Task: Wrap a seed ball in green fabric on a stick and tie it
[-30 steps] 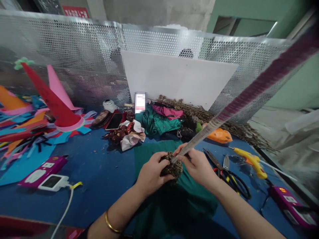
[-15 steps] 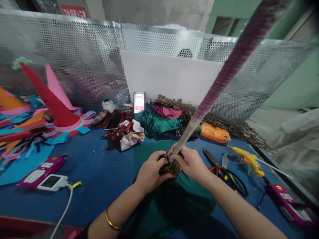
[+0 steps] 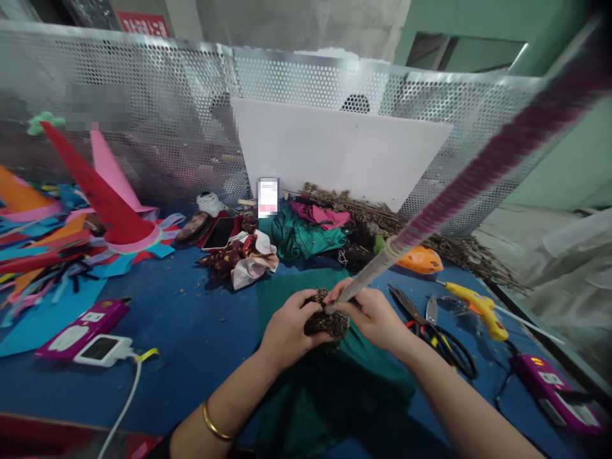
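Observation:
My left hand (image 3: 292,325) is closed around a bundle of dry brown plant stalks (image 3: 338,324), with fingers and thumb pressing its side. My right hand (image 3: 370,312) pinches the lower end of a long stick (image 3: 377,262), its pale tip touching the end of the bundle. Higher up, the stick (image 3: 459,201) looks wrapped in fuzzy purple-red material and leans to the upper right. Beneath both hands a dark green cloth (image 3: 282,290) lies on the blue table. Whether the tip goes into the bundle is hidden by my fingers.
Scissors (image 3: 433,328) and a yellow glue gun (image 3: 478,306) lie to the right, beside a purple power strip (image 3: 557,395). Another purple power strip (image 3: 88,328) is at left, near red and pink felt cones (image 3: 112,210). Dry stalks (image 3: 468,255) lie along the back.
The stick has swung to the right and leans lower, its base still at the bundle. My right hand has turned slightly with it; my left hand stays almost still.

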Motion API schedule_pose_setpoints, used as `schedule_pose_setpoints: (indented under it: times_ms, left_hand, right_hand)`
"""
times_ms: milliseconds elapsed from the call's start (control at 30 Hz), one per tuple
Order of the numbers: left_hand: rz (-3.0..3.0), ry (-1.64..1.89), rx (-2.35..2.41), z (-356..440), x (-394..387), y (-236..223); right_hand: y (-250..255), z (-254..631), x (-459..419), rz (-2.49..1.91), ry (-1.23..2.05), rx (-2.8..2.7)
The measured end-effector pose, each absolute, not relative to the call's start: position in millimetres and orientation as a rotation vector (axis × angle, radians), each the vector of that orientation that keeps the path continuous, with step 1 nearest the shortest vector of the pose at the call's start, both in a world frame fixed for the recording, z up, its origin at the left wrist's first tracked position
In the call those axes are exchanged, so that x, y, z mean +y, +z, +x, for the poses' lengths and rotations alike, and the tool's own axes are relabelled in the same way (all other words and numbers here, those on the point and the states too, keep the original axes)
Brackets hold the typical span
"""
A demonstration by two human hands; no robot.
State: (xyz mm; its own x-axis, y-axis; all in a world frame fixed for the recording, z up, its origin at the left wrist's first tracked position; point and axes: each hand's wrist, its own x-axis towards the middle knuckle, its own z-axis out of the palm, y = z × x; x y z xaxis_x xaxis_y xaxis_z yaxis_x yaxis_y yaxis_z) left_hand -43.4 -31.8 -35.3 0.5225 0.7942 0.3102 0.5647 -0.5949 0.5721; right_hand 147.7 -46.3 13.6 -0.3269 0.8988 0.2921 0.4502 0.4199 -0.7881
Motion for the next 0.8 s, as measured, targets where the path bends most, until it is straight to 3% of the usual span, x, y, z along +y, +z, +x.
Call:
schedule_pose_setpoints:
  times_ms: [300, 800]
  left_hand:
    - [2.443, 0.722, 1.122, -43.9, -32.1, -37.2]
    - [2.459, 0.692, 1.128, -44.2, -32.6, -35.1]
  right_hand:
    - [8.4, 152.9, -50.5, -1.013, 0.79, -1.999]
    - [-0.5, 157.2, -53.0, -1.175, 0.713, -1.897]
